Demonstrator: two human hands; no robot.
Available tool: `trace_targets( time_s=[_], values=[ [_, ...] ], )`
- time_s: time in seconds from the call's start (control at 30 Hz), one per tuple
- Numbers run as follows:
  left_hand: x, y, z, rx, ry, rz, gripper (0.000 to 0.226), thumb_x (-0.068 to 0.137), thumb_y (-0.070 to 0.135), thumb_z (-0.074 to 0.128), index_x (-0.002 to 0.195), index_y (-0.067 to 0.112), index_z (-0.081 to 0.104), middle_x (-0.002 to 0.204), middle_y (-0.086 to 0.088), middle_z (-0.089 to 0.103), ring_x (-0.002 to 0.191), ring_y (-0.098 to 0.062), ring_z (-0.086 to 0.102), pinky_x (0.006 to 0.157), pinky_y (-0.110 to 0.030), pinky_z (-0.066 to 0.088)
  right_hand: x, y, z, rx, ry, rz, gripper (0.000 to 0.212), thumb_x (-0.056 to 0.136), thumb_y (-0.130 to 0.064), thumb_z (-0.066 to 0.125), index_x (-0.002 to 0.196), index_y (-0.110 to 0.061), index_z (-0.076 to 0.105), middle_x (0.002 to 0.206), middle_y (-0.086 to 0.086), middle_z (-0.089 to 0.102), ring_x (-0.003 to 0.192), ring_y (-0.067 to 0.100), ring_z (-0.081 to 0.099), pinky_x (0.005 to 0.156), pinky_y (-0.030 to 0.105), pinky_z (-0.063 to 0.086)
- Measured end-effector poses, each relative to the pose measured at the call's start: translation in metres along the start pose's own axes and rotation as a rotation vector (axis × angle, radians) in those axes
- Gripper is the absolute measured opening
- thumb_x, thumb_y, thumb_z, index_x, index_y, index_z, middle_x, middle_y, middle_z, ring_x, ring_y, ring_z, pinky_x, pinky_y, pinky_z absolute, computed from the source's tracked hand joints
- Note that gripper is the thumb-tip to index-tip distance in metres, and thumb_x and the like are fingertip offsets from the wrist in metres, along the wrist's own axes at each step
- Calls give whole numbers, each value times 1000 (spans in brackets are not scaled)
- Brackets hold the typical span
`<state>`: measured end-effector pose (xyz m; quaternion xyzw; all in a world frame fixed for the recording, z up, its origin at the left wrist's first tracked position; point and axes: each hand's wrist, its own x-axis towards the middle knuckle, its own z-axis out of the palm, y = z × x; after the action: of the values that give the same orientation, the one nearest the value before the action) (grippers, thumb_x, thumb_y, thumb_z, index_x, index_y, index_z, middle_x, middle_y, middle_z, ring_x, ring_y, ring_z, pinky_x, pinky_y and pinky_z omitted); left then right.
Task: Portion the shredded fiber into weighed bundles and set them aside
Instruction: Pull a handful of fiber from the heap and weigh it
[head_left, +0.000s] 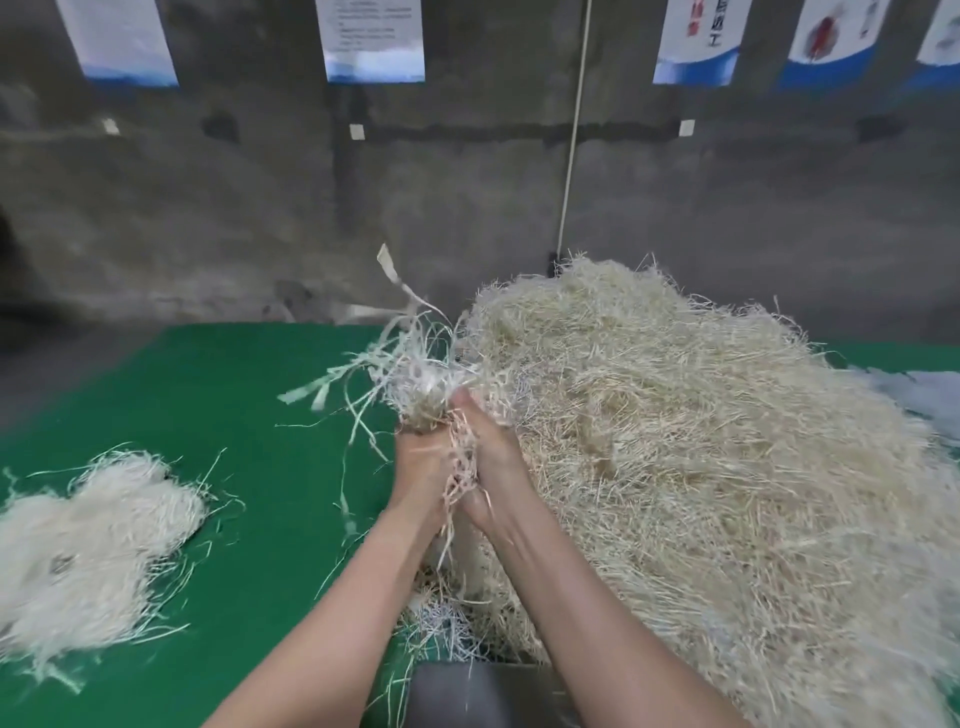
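Green bench (249, 389) surface runs from the near edge to a grey concrete wall. A large heap of pale shredded fiber (701, 467) covers its right half. Both bare arms reach in from the near edge and meet at the heap's left flank. The left grip (423, 467) is closed round the base of a raised clump (421, 384) of strands, whose loose white ends fan up and to the left. The right grip (493, 462) presses against the left one, its fingers curled onto the same clump, and more strands hang down between the two palms. Motion blur hides the exact lie of the fingertips. A smaller bundle (88, 545) of the fiber lies on the bench at the near left, well apart from the heap, with stray strands around it. Near the bottom edge, between the forearms, sits a grey object (467, 691), partly under scattered shreds.
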<state>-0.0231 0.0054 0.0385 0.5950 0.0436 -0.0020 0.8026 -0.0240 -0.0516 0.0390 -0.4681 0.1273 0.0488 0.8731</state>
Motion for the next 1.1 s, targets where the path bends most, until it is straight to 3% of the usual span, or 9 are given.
trace_targets(
  time_s=[0.13, 0.23, 0.4, 0.63, 0.77, 0.8, 0.9, 1.0, 1.1],
  values=[
    [-2, 5, -28, -343, -171, -183, 25, 90, 13, 54, 114, 11, 61, 111, -3, 62, 103, -17, 56, 93, -35, 46, 12, -11, 4, 25, 148, -31, 34, 80, -18, 71, 108, -1, 62, 97, 15, 66, 76, 25, 65, 73, 37, 56],
    [-4, 6, -43, -390, -285, -194, 48, 80, 16, 60, 125, 2, 51, 122, -13, 60, 107, -19, 59, 103, -31, 35, 20, -12, -3, -143, 276, -66, 47, 90, -15, 59, 133, -2, 45, 115, 18, 60, 91, 26, 62, 86, 37, 54],
    [-7, 3, -75, -28, 52, -125, 30, 87, 15, 61, 116, 8, 57, 94, -8, 68, 78, -16, 64, 65, -24, 51, 22, -26, -21, -483, 441, -414, 73, 88, -5, 60, 149, -21, 21, 149, 7, 33, 33, -2, 41, 40, 9, 38],
    [0, 3, -68, 526, 2, 489, 71, 81, 76, 31, 144, 52, 10, 155, 23, -7, 140, -4, -12, 106, -44, -5, -3, -18, -3, -621, 223, -504, 66, 87, 1, 57, 142, -26, 34, 151, 2, 31, 58, -21, 49, 43, 8, 44],
    [-7, 4, -47, -190, -388, -140, 87, 74, 80, 30, 140, 25, 43, 142, -12, 47, 130, -29, 45, 108, -55, 32, -15, -5, 17, -375, 182, -347, 60, 87, -4, 55, 142, -13, 33, 128, 8, 53, 57, 13, 63, 72, 14, 40],
    [-14, 1, -44, -328, -441, -211, 86, 75, 79, 35, 136, 20, 48, 132, -13, 57, 121, -29, 55, 103, -52, 41, -15, -6, 18, -229, 216, -313, 48, 86, -5, 54, 133, -10, 41, 109, 7, 61, 57, 15, 61, 51, 16, 51],
    [-25, -4, -35, -569, -304, -448, 103, 56, 72, 67, 139, 17, 41, 127, -18, 57, 105, -36, 63, 83, -46, 53, -13, -1, 24, -66, 375, -278, 40, 90, -12, 52, 129, -8, 42, 104, 6, 55, 87, 20, 54, 80, 33, 51],
    [-9, 6, -42, -585, -191, -383, 77, 71, 58, 71, 133, 18, 48, 127, -16, 53, 105, -33, 60, 81, -44, 54, -22, 32, 23, -580, 288, -563, 56, 94, -30, 54, 144, -26, 30, 146, -2, 37, 125, 17, 40, 102, 35, 39],
    [7, 9, -58, -474, -62, -230, 38, 90, 33, 58, 116, 6, 60, 110, -15, 60, 91, -27, 66, 75, -35, 54, -40, 67, 17, -633, 17, -559, 36, 88, -39, 62, 102, -65, 42, 108, -39, 51, 113, -11, 48, 77, 2, 43]
  ],
)
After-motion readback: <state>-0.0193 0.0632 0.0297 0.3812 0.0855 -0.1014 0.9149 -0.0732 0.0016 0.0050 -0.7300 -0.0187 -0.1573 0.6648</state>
